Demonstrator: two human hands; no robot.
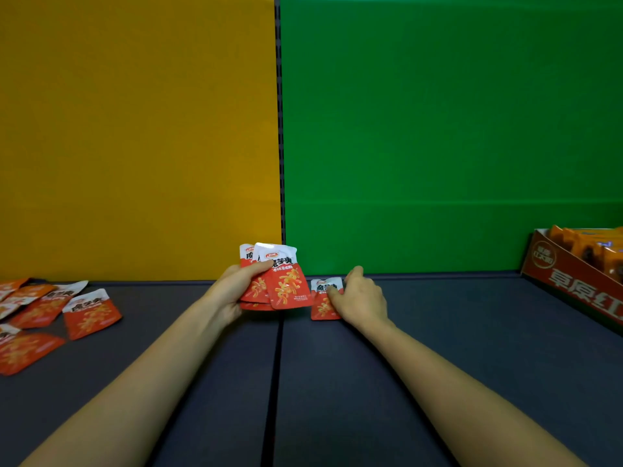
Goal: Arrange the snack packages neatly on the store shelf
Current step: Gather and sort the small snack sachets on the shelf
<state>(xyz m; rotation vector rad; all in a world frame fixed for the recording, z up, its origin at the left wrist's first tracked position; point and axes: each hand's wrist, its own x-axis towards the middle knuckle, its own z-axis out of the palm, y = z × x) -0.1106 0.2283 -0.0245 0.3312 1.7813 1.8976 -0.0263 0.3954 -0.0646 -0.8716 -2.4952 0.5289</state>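
My left hand [232,291] grips a small fanned stack of red-and-white snack packets [286,284], held upright just above the dark shelf [438,348] near its back wall. Right beside it, my right hand [362,299] pinches the right edge of a single red-and-white packet [322,303] that lies flat on the shelf. Several more of the same packets [91,311] lie scattered loosely at the far left of the shelf.
An open red cardboard display box [573,284] with orange packets inside stands at the right end of the shelf. The back wall is yellow [135,129] on the left and green [438,129] on the right, split by a dark upright [279,129].
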